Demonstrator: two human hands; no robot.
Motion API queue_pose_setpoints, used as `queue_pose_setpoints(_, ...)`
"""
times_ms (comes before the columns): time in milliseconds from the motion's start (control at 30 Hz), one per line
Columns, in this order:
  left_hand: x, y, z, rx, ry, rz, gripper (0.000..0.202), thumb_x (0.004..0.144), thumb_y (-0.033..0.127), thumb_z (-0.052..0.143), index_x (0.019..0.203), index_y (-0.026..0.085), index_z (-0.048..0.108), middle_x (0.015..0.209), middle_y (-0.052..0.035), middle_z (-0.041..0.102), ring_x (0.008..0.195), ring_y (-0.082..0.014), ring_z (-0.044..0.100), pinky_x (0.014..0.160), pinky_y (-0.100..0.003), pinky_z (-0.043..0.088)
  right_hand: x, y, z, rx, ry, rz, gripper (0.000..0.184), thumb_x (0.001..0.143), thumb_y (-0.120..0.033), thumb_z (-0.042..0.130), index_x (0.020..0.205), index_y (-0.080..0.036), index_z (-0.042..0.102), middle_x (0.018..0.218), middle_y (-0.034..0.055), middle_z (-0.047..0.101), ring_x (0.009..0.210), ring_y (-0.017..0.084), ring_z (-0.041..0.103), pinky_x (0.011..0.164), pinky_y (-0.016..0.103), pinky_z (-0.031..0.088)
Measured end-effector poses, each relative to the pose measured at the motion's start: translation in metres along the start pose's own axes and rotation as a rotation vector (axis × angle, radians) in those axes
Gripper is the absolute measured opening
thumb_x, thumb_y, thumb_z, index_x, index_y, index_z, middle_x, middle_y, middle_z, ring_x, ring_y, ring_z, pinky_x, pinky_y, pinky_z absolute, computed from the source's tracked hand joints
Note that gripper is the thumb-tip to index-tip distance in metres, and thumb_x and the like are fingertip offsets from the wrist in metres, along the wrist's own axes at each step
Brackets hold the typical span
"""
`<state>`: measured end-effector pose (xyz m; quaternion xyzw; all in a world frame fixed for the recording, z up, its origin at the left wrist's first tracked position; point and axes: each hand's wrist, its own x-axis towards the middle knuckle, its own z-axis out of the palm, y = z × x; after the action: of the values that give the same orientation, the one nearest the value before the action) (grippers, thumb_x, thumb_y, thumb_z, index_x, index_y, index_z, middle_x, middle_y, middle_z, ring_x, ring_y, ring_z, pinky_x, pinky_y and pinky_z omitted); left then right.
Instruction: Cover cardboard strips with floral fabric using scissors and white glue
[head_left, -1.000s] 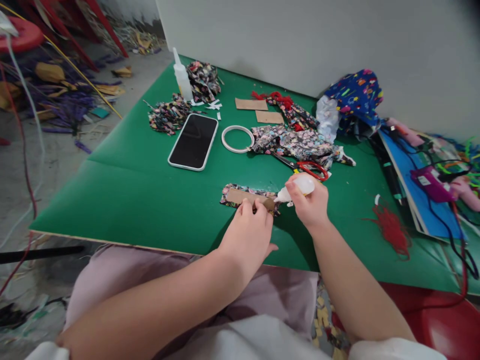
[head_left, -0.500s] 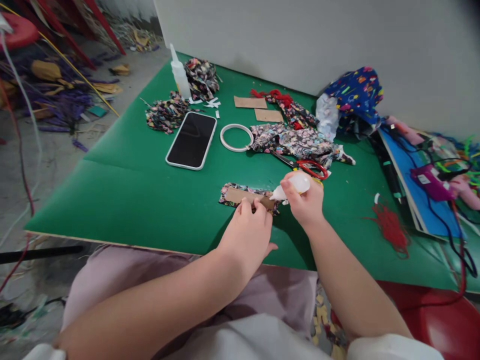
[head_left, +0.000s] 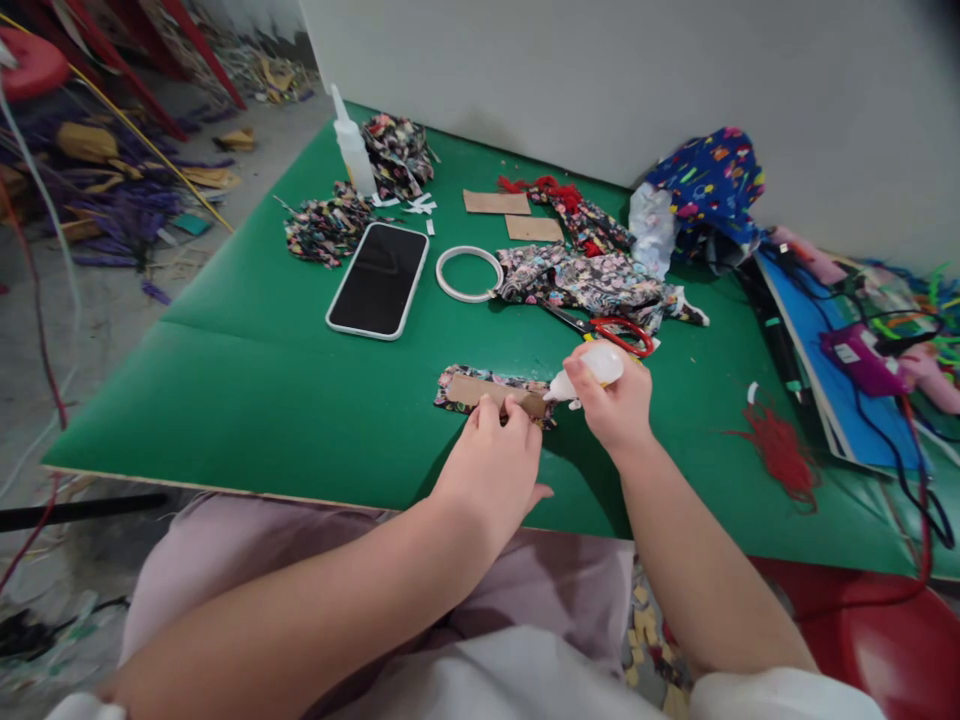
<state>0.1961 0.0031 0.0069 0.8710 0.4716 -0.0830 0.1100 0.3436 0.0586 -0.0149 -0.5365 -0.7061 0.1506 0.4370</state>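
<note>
My left hand [head_left: 491,465] presses its fingertips down on a brown cardboard strip [head_left: 487,391] that lies on a floral fabric piece [head_left: 450,385] on the green table [head_left: 247,390]. My right hand [head_left: 615,405] is wrapped round a small white glue bottle [head_left: 589,368], its nozzle tilted down at the strip's right end. Red-handled scissors [head_left: 611,331] lie just beyond that hand.
Farther back lie a black phone [head_left: 379,278], a white ring [head_left: 469,273], a tall glue bottle [head_left: 349,145], two cardboard pieces [head_left: 496,202], floral fabric heaps [head_left: 592,280] and blue patterned cloth [head_left: 709,185]. Red thread [head_left: 780,455] and cables [head_left: 892,420] sit at the right. Scraps litter the floor on the left.
Both hands stay on the strip. The glue bottle's nozzle has shifted slightly left along the strip's right end. The view has drifted a little.
</note>
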Motion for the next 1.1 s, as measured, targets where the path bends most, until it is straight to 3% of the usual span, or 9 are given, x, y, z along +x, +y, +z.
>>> queue_pose_setpoints(467,0.0,0.0,-0.001,0.003,-0.028,0.022,0.066,0.076,0.053,0.05,0.121,0.005,0.045,0.127,-0.0232,0.042,0.117,-0.036,0.038,0.091,-0.043,0.035,0.004,-0.002,0.006,0.012,-0.005,-0.004,0.022,0.076,-0.037,0.056,0.065,-0.018,0.052,0.056,-0.003,0.054,0.05,0.008,0.047,0.05,0.022,0.037)
queue_pose_setpoints(833,-0.002,0.0,0.003,0.024,0.021,0.038,0.069,0.075,0.053,0.052,0.119,0.0,0.046,0.123,-0.0281,0.044,0.115,-0.0387,0.04,0.089,-0.044,0.035,0.006,-0.008,0.016,-0.026,-0.061,-0.025,0.026,0.076,-0.041,0.053,0.064,-0.018,0.051,0.055,-0.0031,0.052,0.05,0.009,0.047,0.051,0.022,0.037)
queue_pose_setpoints(1100,-0.004,0.001,0.003,0.038,0.082,0.012,0.069,0.071,0.055,0.055,0.117,0.003,0.049,0.122,-0.0249,0.047,0.113,-0.0386,0.041,0.088,-0.041,0.038,0.01,-0.01,0.021,-0.028,-0.067,-0.028,0.028,0.077,-0.043,0.053,0.063,-0.019,0.05,0.055,-0.003,0.052,0.05,0.009,0.045,0.051,0.022,0.036)
